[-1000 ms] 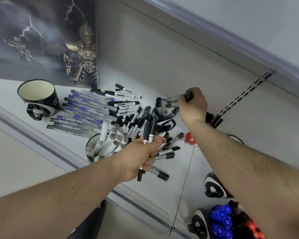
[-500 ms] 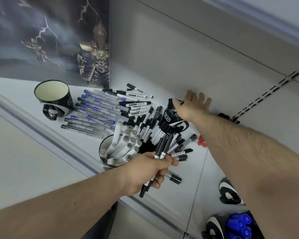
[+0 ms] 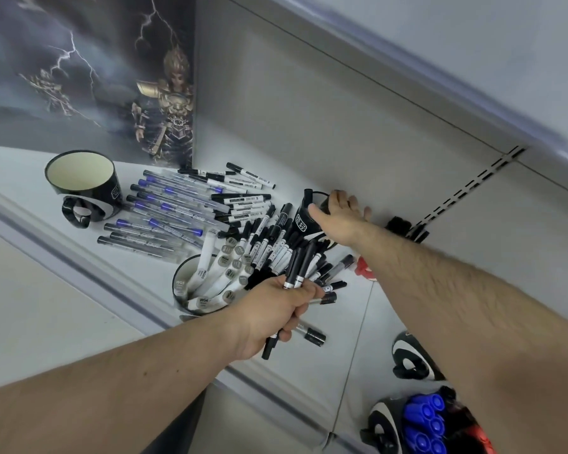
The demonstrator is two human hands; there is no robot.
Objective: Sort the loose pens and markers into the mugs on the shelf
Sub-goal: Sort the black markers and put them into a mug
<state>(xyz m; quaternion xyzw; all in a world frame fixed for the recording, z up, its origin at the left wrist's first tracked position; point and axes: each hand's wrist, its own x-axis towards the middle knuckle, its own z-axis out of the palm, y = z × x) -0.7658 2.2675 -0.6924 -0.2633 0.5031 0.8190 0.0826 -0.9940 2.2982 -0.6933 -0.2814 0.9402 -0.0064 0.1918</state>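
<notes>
The white shelf (image 3: 341, 339) carries everything, and the biggest things on it are the mugs: an empty black one (image 3: 82, 181) well off beyond the left hand's knuckles, a second mug (image 3: 191, 290) crammed with grey-capped markers just beside the left thumb, and a black mug at the back (image 3: 304, 221), under the right palm. Those mugs look heavy and hard, ceramic by my guess, and chippable, so I'd steady them by the wall or handle and not tip them. The right hand (image 3: 340, 221) lies over that back mug with fingers stretched fairly straight past the rim; I can't see that it holds anything. The left hand (image 3: 276, 309) is curled tight round a bundle of black markers (image 3: 295, 273), which stick out both above the thumb and below the little finger. Ahead of its fingertips lies the loose heap of black markers (image 3: 276, 244), and further out the row of blue-banded pens (image 3: 164, 211). These are light, stiff and smooth-barrelled, apt to roll or slither out of a fat bunch. I'd pinch them mid-barrel, a few at a time, caps aligned.
</notes>
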